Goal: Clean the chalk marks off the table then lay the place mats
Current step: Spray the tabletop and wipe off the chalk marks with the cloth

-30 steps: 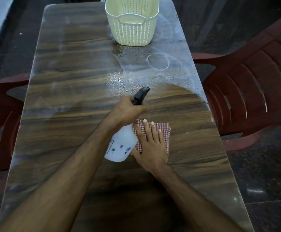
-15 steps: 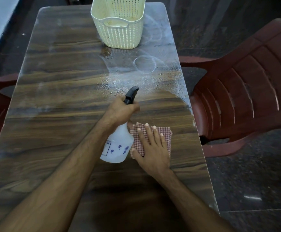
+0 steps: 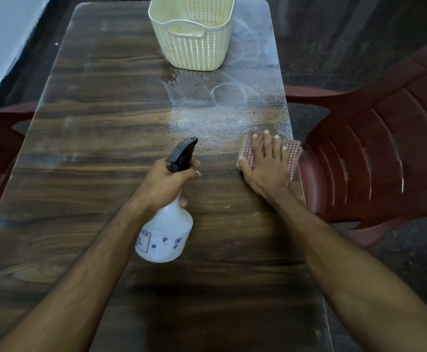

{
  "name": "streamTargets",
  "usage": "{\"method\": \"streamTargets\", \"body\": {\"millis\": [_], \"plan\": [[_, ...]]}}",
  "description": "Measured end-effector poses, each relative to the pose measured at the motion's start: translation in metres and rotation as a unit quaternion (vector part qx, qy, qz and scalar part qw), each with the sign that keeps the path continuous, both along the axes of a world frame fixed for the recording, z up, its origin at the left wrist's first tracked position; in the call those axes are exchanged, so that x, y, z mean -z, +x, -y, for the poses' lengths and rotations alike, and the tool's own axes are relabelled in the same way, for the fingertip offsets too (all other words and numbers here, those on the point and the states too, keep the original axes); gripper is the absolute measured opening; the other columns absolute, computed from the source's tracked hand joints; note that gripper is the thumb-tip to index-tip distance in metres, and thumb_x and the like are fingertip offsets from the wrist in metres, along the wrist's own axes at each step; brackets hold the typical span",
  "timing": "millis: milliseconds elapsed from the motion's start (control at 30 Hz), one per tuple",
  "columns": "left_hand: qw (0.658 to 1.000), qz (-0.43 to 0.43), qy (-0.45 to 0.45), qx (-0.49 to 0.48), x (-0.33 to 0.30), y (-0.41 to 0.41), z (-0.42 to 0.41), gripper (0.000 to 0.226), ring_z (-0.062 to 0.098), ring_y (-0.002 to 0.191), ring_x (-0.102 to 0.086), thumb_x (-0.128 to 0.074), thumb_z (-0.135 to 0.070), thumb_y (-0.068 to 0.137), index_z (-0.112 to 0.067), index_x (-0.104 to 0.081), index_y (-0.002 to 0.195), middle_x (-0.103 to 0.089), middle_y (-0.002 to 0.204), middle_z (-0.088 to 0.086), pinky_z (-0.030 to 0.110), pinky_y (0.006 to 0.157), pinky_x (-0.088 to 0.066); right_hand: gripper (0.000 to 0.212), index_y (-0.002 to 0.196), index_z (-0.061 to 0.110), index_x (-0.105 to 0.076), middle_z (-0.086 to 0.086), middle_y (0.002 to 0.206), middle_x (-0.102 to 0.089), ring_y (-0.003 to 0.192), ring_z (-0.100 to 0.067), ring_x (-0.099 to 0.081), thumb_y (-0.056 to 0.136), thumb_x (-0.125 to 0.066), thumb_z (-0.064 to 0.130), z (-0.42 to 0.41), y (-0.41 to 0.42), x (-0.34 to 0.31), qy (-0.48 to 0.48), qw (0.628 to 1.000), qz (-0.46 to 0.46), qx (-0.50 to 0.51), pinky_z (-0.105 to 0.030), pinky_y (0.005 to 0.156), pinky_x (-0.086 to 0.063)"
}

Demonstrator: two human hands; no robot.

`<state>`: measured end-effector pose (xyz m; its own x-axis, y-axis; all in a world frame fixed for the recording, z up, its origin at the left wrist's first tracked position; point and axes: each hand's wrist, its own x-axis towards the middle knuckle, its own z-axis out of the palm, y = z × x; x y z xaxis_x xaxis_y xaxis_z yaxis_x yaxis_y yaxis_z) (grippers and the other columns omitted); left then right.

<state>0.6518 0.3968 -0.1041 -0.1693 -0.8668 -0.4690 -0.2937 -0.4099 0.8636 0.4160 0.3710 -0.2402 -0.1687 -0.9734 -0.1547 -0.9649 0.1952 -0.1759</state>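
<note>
Chalk marks (image 3: pixel 229 94), the thing to be cleaned, lie on the far right part of the table (image 3: pixel 92 148): a drawn ring and pale smears between the cream basket (image 3: pixel 192 36) and the right edge, with a wet speckled patch of spray just nearer than the ring. Fainter haze shows along the left side too.

In the head view, the only one given, the left hand (image 3: pixel 167 180) has its fingers wrapped round the neck of the spray bottle (image 3: pixel 165 232), nozzle aimed toward the wet patch. The right hand (image 3: pixel 264 165) lies flat with straight, spread fingers pressing the checked cloth (image 3: pixel 293 154) onto the table at the right edge, touching the near rim of the wet patch. Part of the cloth overhangs the edge beside the red chair (image 3: pixel 375 148).

To wipe well, the cloth should probably be drawn back fully onto the surface, then pushed with an even flat palm through the wet patch and over the ring in overlapping strokes. The basket likely needs shifting to reach the smears beside it. No place mats can be made out; whether the basket holds any cannot be told.
</note>
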Motion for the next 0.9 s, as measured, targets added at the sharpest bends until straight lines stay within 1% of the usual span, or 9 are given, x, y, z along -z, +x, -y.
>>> {"method": "streamTargets", "body": {"millis": [100,200,267,400,500,600,767,833,900], "plan": [[1.0,-0.001,-0.001,-0.004,-0.002,-0.006,0.005,0.02,0.057,0.101,-0.059,-0.072,-0.025,0.073,-0.02,-0.07,0.092,-0.067,0.108,0.019,0.033,0.056,-0.045,0.075,0.157,0.026,0.007,-0.005,0.164,0.014,0.151,-0.026,0.014,0.096,-0.014,0.064,-0.046,0.024,0.0,-0.001,0.995,-0.002,-0.098,-0.046,0.122,0.003],[1.0,0.002,-0.002,-0.009,0.001,-0.006,0.012,0.014,0.059,0.094,-0.057,-0.07,-0.013,0.085,-0.013,-0.069,0.099,-0.066,0.113,0.015,0.031,0.051,-0.045,0.075,0.158,0.031,-0.002,0.001,0.165,0.006,0.152,-0.021,0.005,0.093,-0.019,0.066,-0.084,0.017,0.003,-0.003,0.992,0.008,-0.125,-0.044,0.123,-0.004],[1.0,0.002,0.001,-0.01,0.001,-0.003,0.014,0.012,0.058,0.084,-0.056,-0.068,-0.01,0.087,-0.013,-0.068,0.099,-0.066,0.116,0.014,0.031,0.051,-0.045,0.077,0.158,0.031,-0.006,0.001,0.165,0.001,0.152,-0.021,0.0,0.091,-0.017,0.068,-0.078,-0.002,0.004,-0.008,0.995,-0.005,-0.103,-0.046,0.123,-0.009],[1.0,-0.003,0.003,-0.02,0.005,0.004,0.016,0.013,0.06,0.099,-0.056,-0.067,-0.008,0.088,-0.011,-0.068,0.101,-0.066,0.113,0.011,0.031,0.048,-0.045,0.078,0.158,0.025,-0.008,-0.005,0.166,-0.001,0.152,-0.026,0.001,0.092,-0.017,0.066,-0.018,-0.024,0.001,-0.016,1.0,-0.011,-0.002,-0.045,0.123,-0.002],[1.0,-0.001,-0.003,-0.014,0.008,0.009,0.014,0.014,0.059,0.094,-0.057,-0.066,-0.008,0.088,-0.011,-0.067,0.102,-0.067,0.111,0.008,0.03,0.046,-0.045,0.077,0.159,0.023,-0.005,-0.008,0.166,0.002,0.152,-0.029,0.004,0.095,-0.018,0.065,0.017,-0.005,0.001,-0.007,1.0,0.007,0.018,-0.049,0.122,0.001],[1.0,-0.001,0.003,-0.012,0.007,0.009,0.012,0.015,0.04,0.069,-0.051,-0.065,-0.007,0.089,-0.008,-0.066,0.104,-0.065,0.115,0.013,0.029,0.047,-0.045,0.077,0.158,0.024,0.003,-0.008,0.165,0.009,0.151,-0.03,0.009,0.094,-0.011,0.065,0.012,0.034,-0.001,0.012,0.999,0.006,-0.048,-0.05,0.122,0.003],[1.0,-0.015,0.007,-0.019,0.006,0.006,0.013,0.013,0.036,0.075,-0.052,-0.066,-0.007,0.088,-0.011,-0.067,0.1,-0.065,0.115,0.017,0.029,0.047,-0.045,0.075,0.158,0.028,0.001,-0.003,0.165,0.012,0.151,-0.023,0.013,0.093,-0.015,0.063,-0.069,0.072,-0.003,0.011,0.985,0.029,-0.167,-0.045,0.122,0.004],[1.0,-0.015,0.007,-0.025,0.006,0.009,0.011,0.013,0.037,0.076,-0.052,-0.066,-0.007,0.088,-0.01,-0.067,0.101,-0.064,0.116,0.021,0.029,0.047,-0.044,0.075,0.157,0.032,0.001,0.002,0.164,0.014,0.151,-0.018,0.016,0.094,-0.018,0.066,-0.094,0.059,-0.001,0.025,0.982,0.034,-0.182,-0.043,0.122,0.006],[0.999,-0.011,0.005,-0.031,0.006,0.014,0.01,0.013,0.04,0.079,-0.054,-0.066,-0.008,0.088,-0.009,-0.067,0.101,-0.063,0.116,0.024,0.029,0.047,-0.044,0.076,0.157,0.034,-0.004,0.003,0.165,0.009,0.152,-0.018,0.009,0.092,-0.021,0.068,-0.104,0.037,0.001,0.019,0.988,0.019,-0.152,-0.043,0.122,0.0]]}}
